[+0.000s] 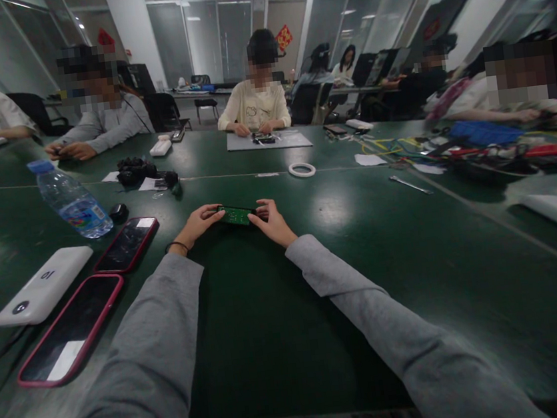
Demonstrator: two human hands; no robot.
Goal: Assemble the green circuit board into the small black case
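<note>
A small green circuit board [235, 215] is held between both hands above the dark green table [284, 342]. My left hand [198, 225] grips its left end, thumb on the face toward me. On the right end, my right hand [270, 221] pinches the board with the thumb in front and fingers behind. The board's face is tilted toward me, and its back is hidden. Left of my left hand lies a phone in a red case [128, 244].
At left are a water bottle [77, 205], a white power bank [43, 286] and a second red-cased phone [73, 329]. Farther off are a white tape ring [301, 169], black items [138, 171], a wrench [410, 184] and tangled cables [477, 146]. Several people sit around.
</note>
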